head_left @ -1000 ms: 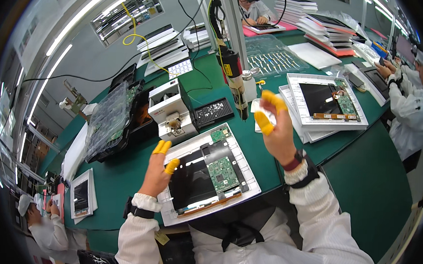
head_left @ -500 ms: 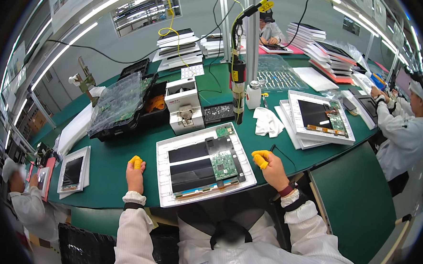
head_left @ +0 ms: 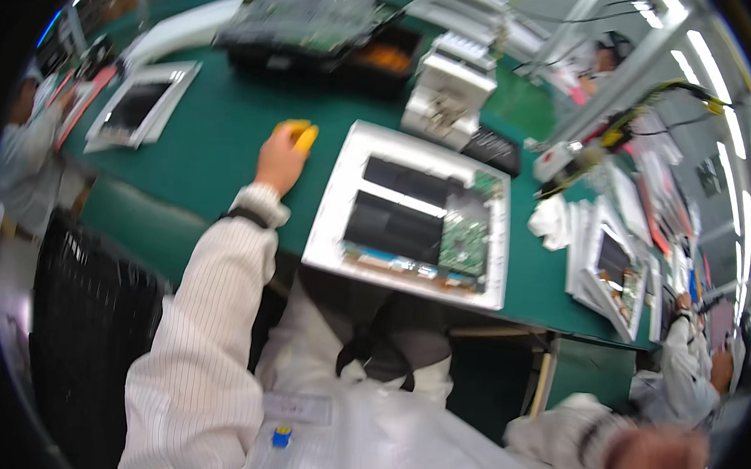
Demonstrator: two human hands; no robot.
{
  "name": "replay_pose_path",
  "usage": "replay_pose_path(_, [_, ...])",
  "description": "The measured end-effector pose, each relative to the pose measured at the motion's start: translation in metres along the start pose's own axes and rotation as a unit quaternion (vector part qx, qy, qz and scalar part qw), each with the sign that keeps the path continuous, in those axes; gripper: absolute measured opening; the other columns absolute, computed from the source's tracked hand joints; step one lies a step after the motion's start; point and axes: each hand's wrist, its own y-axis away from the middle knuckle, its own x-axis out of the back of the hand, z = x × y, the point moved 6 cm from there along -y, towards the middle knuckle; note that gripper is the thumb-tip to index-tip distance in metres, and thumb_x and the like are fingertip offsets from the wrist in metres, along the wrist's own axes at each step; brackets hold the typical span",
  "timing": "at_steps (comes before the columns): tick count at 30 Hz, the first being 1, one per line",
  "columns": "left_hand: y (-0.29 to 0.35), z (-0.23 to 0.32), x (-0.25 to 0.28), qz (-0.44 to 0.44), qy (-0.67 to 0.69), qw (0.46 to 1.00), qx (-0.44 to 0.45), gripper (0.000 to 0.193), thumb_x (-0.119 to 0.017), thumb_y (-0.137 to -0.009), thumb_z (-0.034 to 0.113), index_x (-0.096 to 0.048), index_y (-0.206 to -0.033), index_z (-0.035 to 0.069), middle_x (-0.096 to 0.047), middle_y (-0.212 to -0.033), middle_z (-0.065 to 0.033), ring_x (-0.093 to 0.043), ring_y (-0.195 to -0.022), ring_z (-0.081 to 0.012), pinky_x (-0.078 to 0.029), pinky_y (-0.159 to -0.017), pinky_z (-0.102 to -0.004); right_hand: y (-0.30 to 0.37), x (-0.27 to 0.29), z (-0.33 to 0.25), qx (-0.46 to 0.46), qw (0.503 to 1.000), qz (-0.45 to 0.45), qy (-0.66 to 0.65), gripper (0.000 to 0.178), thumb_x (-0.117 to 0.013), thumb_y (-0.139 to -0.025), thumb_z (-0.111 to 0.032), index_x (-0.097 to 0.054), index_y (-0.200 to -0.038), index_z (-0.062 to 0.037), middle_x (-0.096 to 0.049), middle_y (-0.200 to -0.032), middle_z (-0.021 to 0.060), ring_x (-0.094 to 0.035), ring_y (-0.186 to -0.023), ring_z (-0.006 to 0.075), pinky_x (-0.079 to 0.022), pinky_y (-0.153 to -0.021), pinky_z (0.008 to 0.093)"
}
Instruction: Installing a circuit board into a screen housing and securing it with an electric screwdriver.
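A white tray (head_left: 329, 219) lies on the green table before me, holding an opened flat panel unit with black sheets (head_left: 393, 227) and a green circuit board (head_left: 465, 239). My left hand (head_left: 282, 160) rests on the table left of the tray, apart from it. Its fingers are curled in, with yellow covers on the fingertips, and nothing shows in them. My right hand (head_left: 656, 466) is low at the right, beyond the table's front edge and away from the tray. Motion smears it, so its fingers cannot be made out.
Behind the tray stand a white-and-metal fixture (head_left: 453, 90) and a black bin (head_left: 316, 74) with boards. A white cloth (head_left: 550, 223) and stacked trays (head_left: 611, 272) are to the right. A black crate (head_left: 90, 338) sits low left. Co-workers (head_left: 32, 148) sit at both sides.
The view has swung to the right and down, and is blurred. My right hand has left the tray's right side and dropped to the lower right. My left hand stays beside the tray.
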Motion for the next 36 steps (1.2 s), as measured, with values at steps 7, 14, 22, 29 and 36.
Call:
replay_pose_path(7, [0.012,-0.005,0.004,-0.051,-0.104,0.993,0.013,0.032,-0.067,-0.089,0.02,-0.064,-0.113,0.0,-0.065,-0.107,-0.0169,-0.064,-0.095,-0.0278,-0.051,-0.085,-0.0349,-0.007,-0.07,0.034,-0.017,0.999,-0.027,-0.016,0.035,-0.05,-0.1,-0.026,-0.054,-0.127,-0.0057,-0.06,-0.114,0.0106,-0.055,-0.095,0.015,-0.046,-0.069,0.0303])
replay_pose_path(14, [-0.016,0.0,-0.017,-0.247,-0.128,0.958,0.069,0.041,-0.067,-0.09,0.023,-0.057,-0.122,-0.001,-0.059,-0.118,-0.0224,-0.061,-0.11,-0.0329,-0.048,-0.096,-0.0351,0.026,-0.221,0.101,-0.148,0.969,-0.187,-0.069,0.035,-0.05,-0.1,-0.025,-0.054,-0.128,-0.0052,-0.06,-0.115,0.0106,-0.055,-0.096,0.0155,-0.046,-0.071,0.0305])
replay_pose_path(22, [-0.039,0.022,-0.015,-0.369,-0.242,0.896,0.057,0.037,-0.064,-0.092,0.019,-0.048,-0.121,0.002,-0.06,-0.097,-0.0146,-0.06,-0.066,-0.0186,-0.051,-0.063,-0.0302,0.068,-0.437,0.159,-0.198,0.901,-0.375,-0.094,0.034,-0.049,-0.1,-0.024,-0.054,-0.128,-0.0047,-0.06,-0.116,0.0106,-0.056,-0.098,0.0161,-0.046,-0.074,0.0307])
replay_pose_path(29, [-0.044,0.034,-0.022,-0.406,-0.295,0.864,0.03,0.027,-0.05,-0.095,0.009,-0.053,-0.12,0.001,-0.063,-0.08,-0.0092,-0.059,-0.061,-0.0184,-0.049,-0.054,-0.0315,0.105,-0.579,0.19,-0.202,0.859,-0.471,-0.023,0.034,-0.049,-0.1,-0.023,-0.054,-0.128,-0.0043,-0.06,-0.117,0.0107,-0.056,-0.099,0.0167,-0.045,-0.076,0.0309])
replay_pose_path(36, [-0.052,0.012,-0.034,-0.423,-0.327,0.845,0.022,0.034,-0.063,-0.089,0.009,-0.056,-0.121,-0.001,-0.07,-0.091,-0.0106,-0.068,-0.069,-0.018,-0.053,-0.058,-0.0303,0.13,-0.653,0.194,-0.192,0.836,-0.513,0.027,0.033,-0.048,-0.1,-0.022,-0.054,-0.128,-0.0038,-0.059,-0.118,0.0107,-0.056,-0.101,0.0172,-0.045,-0.079,0.0311])
